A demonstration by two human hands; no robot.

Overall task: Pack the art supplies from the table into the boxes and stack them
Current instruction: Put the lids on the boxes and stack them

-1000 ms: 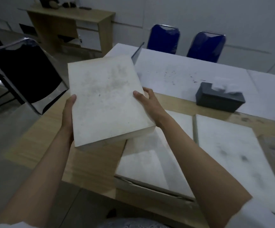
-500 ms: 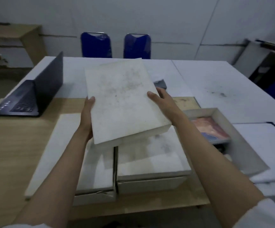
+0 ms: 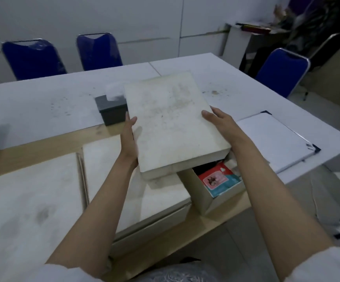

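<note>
Gripping the lid (image 3: 173, 123) between left hand (image 3: 128, 137) and right hand (image 3: 221, 123), I see the open box (image 3: 207, 197) just below my right wrist.

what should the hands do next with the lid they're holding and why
Probably shift the lid a little right and lower it squarely onto the open box. The left hand and right hand hold it level by its long edges, above the box but offset left, so it also overhangs the closed box. The open box already holds a red packet.
</note>
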